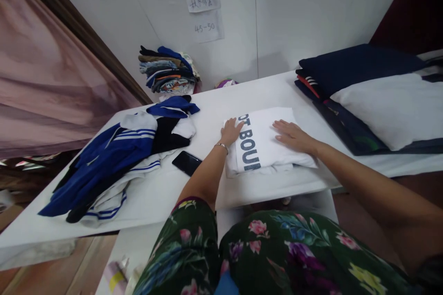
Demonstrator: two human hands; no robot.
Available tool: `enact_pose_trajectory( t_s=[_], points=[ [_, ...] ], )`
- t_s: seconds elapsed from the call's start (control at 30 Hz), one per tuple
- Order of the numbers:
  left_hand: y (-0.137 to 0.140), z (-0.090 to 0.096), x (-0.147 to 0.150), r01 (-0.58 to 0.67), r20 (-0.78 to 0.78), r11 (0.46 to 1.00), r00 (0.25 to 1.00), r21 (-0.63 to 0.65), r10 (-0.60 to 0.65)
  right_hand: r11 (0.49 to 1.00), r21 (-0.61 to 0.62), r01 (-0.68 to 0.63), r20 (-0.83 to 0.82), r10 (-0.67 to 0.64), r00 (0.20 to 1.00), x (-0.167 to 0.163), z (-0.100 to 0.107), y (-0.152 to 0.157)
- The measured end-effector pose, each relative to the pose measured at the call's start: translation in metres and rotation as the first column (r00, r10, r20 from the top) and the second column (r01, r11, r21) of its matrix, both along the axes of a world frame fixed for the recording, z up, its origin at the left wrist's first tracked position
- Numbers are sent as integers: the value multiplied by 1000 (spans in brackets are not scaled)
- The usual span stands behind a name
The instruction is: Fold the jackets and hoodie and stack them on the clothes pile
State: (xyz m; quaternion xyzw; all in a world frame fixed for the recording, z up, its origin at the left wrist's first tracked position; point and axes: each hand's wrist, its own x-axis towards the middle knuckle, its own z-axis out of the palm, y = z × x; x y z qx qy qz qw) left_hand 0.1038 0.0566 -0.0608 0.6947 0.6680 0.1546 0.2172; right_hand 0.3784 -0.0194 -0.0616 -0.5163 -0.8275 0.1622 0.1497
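Left hand [231, 132], right hand [293, 136], spread on white garment [268, 152] (lettered), near front table edge [263, 191]

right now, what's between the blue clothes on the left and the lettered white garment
A dark phone on the white table, then the left forearm; the head view shows both.

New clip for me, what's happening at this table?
A person has both hands, left and right, open and palm-down on a folded white garment with dark lettering. It lies on a white-covered table. A phone lies by the left forearm, a loose heap of blue, black and white clothes beyond it, and dark folded clothes to the right.
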Motion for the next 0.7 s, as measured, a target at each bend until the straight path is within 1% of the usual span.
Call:
enact_pose_trajectory(
  t_s=[0.07, 0.1, 0.17, 0.2, 0.3, 0.33, 0.4, 0.47, 0.53, 0.6, 0.7],
  points=[
    [-11, 7, -4, -10, 31, 994, 999, 105, 7, 998, 45, -38, -47, 41, 998, 5, 10, -20],
    [-21, 10, -6, 12, 37, 989, 999, 148, -18, 994, 86, -69, -40, 73, 997, 7, 13, -32],
    [-45, 15, -11, 113, 18, 974, 993, 195, -119, 976, 177, -125, 33, 121, 992, 9, 14, -58],
    [-60, 16, -13, 182, -7, 963, 983, 201, -184, 967, 217, -134, 83, 119, 989, 8, 12, -70],
    [-106, 14, -17, 374, -108, 911, 927, 173, -360, 950, 301, -83, 200, 22, 980, 2, -1, -92],
    [-119, 12, -18, 408, -140, 898, 911, 165, -388, 946, 320, -50, 216, -21, 976, -1, -6, -95],
    [-139, 6, -19, 433, -184, 887, 896, 159, -404, 936, 353, 20, 222, -104, 969, -9, -12, -96],
    [-150, 0, -20, 432, -201, 887, 894, 161, -399, 922, 377, 89, 212, -179, 961, -16, -16, -95],
    [-154, -6, -22, 438, -212, 883, 891, 168, -401, 912, 386, 136, 208, -230, 951, -21, -17, -93],
    [-155, -11, -25, 436, -226, 878, 891, 195, -393, 911, 383, 152, 208, -245, 947, -22, -19, -92],
    [-154, -18, -31, 423, -222, 875, 900, 236, -375, 914, 378, 147, 187, -231, 955, -16, -28, -91]
  ],
)
